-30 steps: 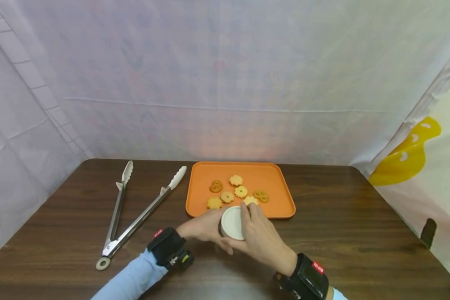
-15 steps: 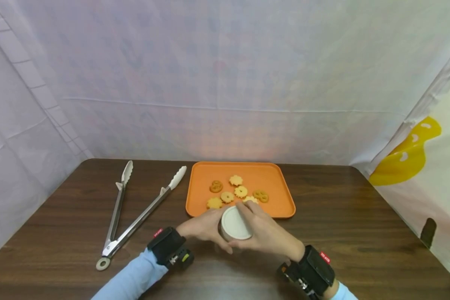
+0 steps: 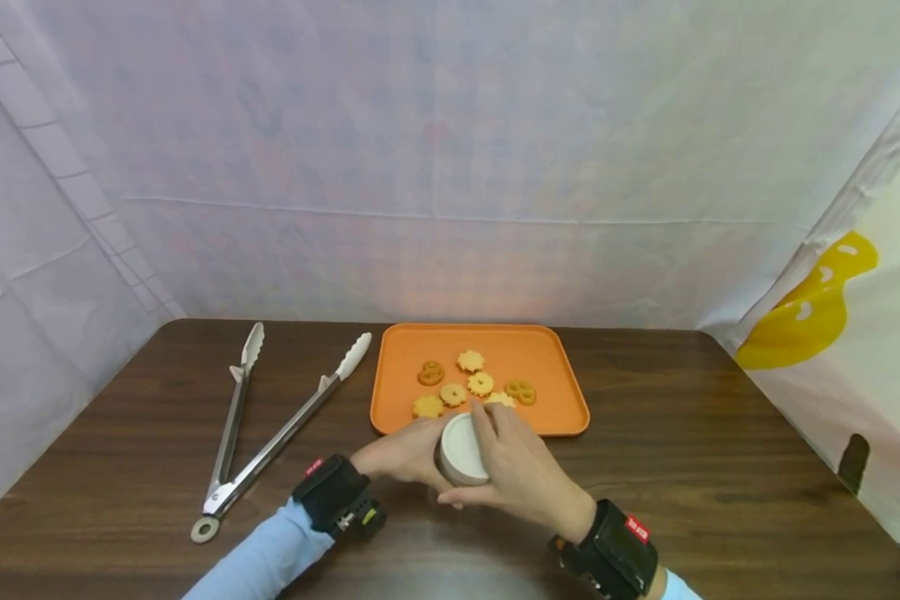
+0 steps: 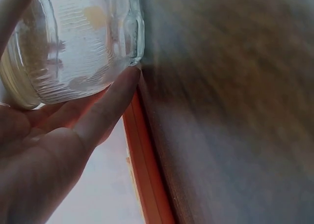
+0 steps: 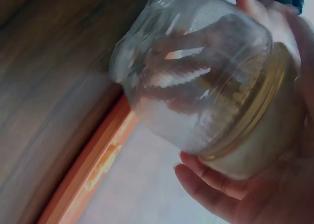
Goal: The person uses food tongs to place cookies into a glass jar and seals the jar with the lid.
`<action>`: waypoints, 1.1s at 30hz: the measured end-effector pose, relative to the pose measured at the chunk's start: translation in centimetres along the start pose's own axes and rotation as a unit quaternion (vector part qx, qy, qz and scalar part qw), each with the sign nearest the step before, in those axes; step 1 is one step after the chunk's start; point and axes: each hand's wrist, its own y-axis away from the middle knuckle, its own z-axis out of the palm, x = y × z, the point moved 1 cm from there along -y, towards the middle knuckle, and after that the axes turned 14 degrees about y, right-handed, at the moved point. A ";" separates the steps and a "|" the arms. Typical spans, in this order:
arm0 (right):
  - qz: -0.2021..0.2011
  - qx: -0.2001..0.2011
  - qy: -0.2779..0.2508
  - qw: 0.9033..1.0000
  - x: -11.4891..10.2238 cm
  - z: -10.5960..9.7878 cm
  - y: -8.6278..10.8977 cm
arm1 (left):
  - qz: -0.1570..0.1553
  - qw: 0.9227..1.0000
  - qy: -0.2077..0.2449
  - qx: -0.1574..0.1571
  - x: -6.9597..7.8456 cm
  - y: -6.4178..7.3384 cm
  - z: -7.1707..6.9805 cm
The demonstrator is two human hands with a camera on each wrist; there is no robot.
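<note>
The glass jar (image 4: 81, 49), probably slippery and fragile, is aptly held round its body by the left hand (image 3: 408, 454); the lid (image 3: 463, 448) is gripped by the right hand (image 3: 523, 468).

A clear glass jar (image 5: 186, 81), squat and rounded, with fine ridges moulded around its side and a thick base. A round, off-white lid (image 3: 462, 450) with a flat top covers its mouth, a golden-tan band showing below it. The jar stands lid-up, held between two hands (image 3: 408, 454), at the near edge of an orange tray (image 3: 555, 358); whether its base touches the tabletop (image 3: 682, 433) is unclear.
</note>
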 end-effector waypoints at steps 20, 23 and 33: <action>-0.002 -0.076 -0.157 0.985 1.1 -0.7 0.1 | -0.008 1.000 0.022 -0.001 0.2 0.3 0.2; 0.019 -0.086 -0.172 0.981 1.4 -0.9 0.1 | -0.009 1.000 0.001 0.003 0.3 0.3 0.1; 0.131 -0.122 -0.160 0.971 3.4 -1.9 2.2 | -0.024 1.000 -0.012 0.004 0.4 0.3 0.2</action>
